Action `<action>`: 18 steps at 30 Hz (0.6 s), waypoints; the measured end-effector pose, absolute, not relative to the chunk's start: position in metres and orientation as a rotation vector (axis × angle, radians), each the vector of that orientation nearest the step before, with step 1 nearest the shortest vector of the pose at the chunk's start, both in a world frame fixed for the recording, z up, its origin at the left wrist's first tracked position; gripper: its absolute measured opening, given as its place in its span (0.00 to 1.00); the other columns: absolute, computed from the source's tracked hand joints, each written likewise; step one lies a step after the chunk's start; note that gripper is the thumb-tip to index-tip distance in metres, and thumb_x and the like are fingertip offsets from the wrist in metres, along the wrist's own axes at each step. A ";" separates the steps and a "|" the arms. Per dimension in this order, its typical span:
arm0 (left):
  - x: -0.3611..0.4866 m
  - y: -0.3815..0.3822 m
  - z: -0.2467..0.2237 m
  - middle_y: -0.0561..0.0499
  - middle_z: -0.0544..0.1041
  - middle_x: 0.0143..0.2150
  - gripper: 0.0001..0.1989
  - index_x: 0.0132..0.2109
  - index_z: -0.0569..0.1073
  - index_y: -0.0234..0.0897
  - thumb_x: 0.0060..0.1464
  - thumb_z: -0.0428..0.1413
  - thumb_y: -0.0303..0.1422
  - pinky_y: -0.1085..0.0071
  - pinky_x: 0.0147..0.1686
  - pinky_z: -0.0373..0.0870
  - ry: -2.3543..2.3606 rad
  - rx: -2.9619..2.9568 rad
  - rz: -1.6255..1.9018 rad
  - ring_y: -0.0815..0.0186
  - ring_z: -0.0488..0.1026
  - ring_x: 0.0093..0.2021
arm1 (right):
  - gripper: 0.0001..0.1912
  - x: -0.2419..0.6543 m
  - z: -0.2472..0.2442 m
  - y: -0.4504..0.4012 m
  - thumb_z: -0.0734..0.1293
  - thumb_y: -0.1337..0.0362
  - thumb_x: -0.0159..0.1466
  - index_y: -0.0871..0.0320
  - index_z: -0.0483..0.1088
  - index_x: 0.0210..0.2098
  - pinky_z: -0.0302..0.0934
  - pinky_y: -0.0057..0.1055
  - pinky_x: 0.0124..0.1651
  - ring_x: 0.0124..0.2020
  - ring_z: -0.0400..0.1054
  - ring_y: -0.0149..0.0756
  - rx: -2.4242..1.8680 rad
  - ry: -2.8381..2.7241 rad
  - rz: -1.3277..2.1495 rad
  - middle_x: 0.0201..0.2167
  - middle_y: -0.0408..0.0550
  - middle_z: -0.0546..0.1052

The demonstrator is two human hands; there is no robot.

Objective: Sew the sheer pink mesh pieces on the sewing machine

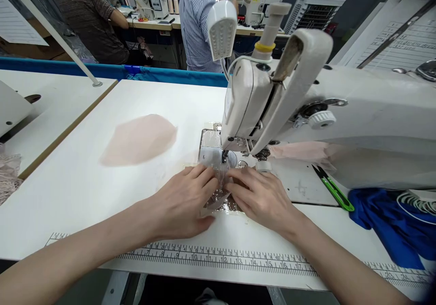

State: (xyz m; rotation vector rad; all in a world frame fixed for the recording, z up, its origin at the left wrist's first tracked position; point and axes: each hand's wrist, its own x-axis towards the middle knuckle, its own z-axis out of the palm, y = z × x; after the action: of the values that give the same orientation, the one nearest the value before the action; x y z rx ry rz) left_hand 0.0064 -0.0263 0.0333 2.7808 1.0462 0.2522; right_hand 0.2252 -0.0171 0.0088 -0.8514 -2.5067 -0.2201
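Observation:
A small piece of thin, see-through fabric (220, 201) lies in front of the sewing machine's needle and presser foot (225, 156), on the metal needle plate (210, 154). My left hand (192, 200) is at its left edge, fingers curled down onto it and thumb pointing right. From the other side my right hand (260, 196) holds it with bent fingers, just below the foot. Both sets of fingertips are partly hidden. The white sewing machine (265, 96) rises above my hands.
A pale pink sheer piece (141, 140) lies flat on the left of the white table. Pink fabric (299, 150) sits under the machine arm. Green thread snips (334, 189) and blue cloth (381, 223) are at right. A ruler strip (211, 256) runs along the front edge. Two people work behind.

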 end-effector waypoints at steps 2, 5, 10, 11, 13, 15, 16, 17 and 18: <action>0.007 -0.026 0.028 0.46 0.73 0.38 0.05 0.37 0.69 0.34 0.51 0.55 0.25 0.63 0.34 0.71 1.061 2.863 0.241 0.59 0.69 0.37 | 0.10 0.226 0.009 -0.017 0.63 0.75 0.64 0.58 0.75 0.33 0.59 0.29 0.33 0.33 0.72 0.30 -0.820 -2.505 -0.183 0.38 0.44 0.81; 0.009 -0.018 0.015 0.50 0.72 0.30 0.12 0.33 0.68 0.35 0.55 0.45 0.17 0.67 0.30 0.68 1.080 2.887 0.391 0.64 0.68 0.31 | 0.09 0.227 0.006 -0.015 0.64 0.73 0.65 0.58 0.76 0.36 0.63 0.28 0.34 0.32 0.74 0.29 -0.856 -2.437 -0.062 0.33 0.42 0.82; 0.011 -0.001 0.012 0.50 0.77 0.34 0.16 0.41 0.71 0.34 0.58 0.41 0.19 0.73 0.27 0.67 1.127 2.473 0.565 0.68 0.71 0.30 | 0.07 0.228 -0.001 -0.013 0.64 0.69 0.67 0.57 0.76 0.38 0.66 0.27 0.31 0.27 0.75 0.29 -0.965 -2.242 0.102 0.31 0.42 0.82; 0.011 0.001 0.015 0.50 0.77 0.35 0.15 0.43 0.72 0.34 0.61 0.41 0.22 0.73 0.28 0.67 1.117 2.413 0.563 0.69 0.72 0.31 | 0.07 0.228 -0.002 -0.012 0.65 0.69 0.67 0.57 0.76 0.38 0.66 0.26 0.30 0.25 0.74 0.29 -0.991 -2.204 0.115 0.29 0.42 0.82; 0.011 0.006 0.021 0.50 0.75 0.33 0.16 0.39 0.74 0.34 0.66 0.43 0.32 0.73 0.27 0.66 1.097 2.357 0.521 0.70 0.70 0.29 | 0.07 0.227 -0.003 -0.011 0.65 0.68 0.67 0.58 0.77 0.38 0.64 0.25 0.27 0.23 0.73 0.28 -1.047 -2.138 0.130 0.26 0.42 0.81; 0.011 0.010 0.025 0.52 0.70 0.29 0.21 0.32 0.75 0.34 0.66 0.47 0.42 0.73 0.25 0.62 1.081 2.351 0.451 0.72 0.66 0.25 | 0.08 0.226 -0.003 -0.011 0.65 0.67 0.67 0.58 0.77 0.37 0.63 0.25 0.27 0.23 0.72 0.28 -1.095 -2.091 0.151 0.25 0.41 0.80; 0.010 0.013 0.026 0.53 0.68 0.29 0.22 0.30 0.76 0.35 0.66 0.48 0.43 0.73 0.24 0.60 1.063 2.353 0.430 0.73 0.65 0.24 | 0.08 0.226 -0.003 -0.010 0.65 0.67 0.67 0.58 0.78 0.37 0.63 0.25 0.27 0.23 0.73 0.28 -1.112 -2.078 0.169 0.25 0.41 0.80; 0.009 0.015 0.026 0.53 0.67 0.29 0.21 0.30 0.76 0.35 0.65 0.49 0.42 0.74 0.24 0.59 1.040 2.352 0.422 0.73 0.64 0.24 | 0.08 0.225 -0.003 -0.010 0.65 0.67 0.67 0.58 0.78 0.37 0.63 0.25 0.27 0.24 0.73 0.29 -1.126 -2.070 0.188 0.25 0.41 0.80; 0.009 0.016 0.027 0.54 0.67 0.29 0.20 0.30 0.76 0.35 0.66 0.49 0.41 0.74 0.25 0.58 1.018 2.346 0.422 0.74 0.63 0.24 | 0.09 0.225 -0.004 -0.010 0.65 0.66 0.68 0.58 0.78 0.37 0.64 0.25 0.27 0.24 0.73 0.29 -1.139 -2.068 0.210 0.25 0.41 0.80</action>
State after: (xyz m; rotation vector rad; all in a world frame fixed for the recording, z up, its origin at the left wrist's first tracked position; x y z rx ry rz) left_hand 0.0086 0.0163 0.0266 2.3462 1.0180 0.4220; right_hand 0.2250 -0.0104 -0.0036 -1.1392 -2.0679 0.2097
